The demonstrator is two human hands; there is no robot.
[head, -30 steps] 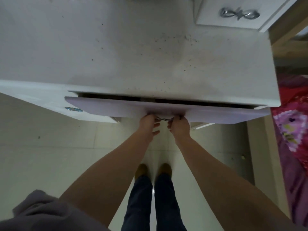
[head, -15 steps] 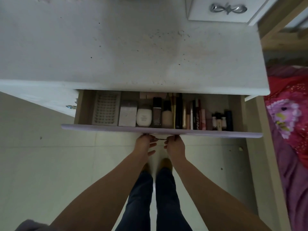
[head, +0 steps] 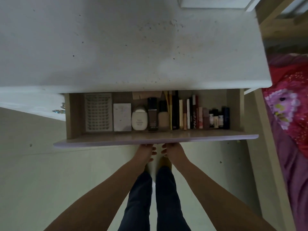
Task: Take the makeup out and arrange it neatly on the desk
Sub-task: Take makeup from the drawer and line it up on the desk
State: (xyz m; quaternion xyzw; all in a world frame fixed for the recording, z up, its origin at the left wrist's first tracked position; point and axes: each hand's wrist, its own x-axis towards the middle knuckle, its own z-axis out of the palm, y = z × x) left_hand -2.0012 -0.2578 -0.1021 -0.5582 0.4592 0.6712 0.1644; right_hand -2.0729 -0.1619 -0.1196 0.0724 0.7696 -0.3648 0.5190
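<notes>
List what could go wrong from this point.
1. Both hands, left hand and right hand, are under the drawer front; pulling further might drop the drawer.
2. The slim tubes and pencils lie tightly packed; lifting one may drag its neighbours.

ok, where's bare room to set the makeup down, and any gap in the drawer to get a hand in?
The whole desk top in view is bare, up to the small box at its back right corner. In the drawer: free strips left of the lash tray and right of the dark bottle. Between them, items pack side by side.
</notes>
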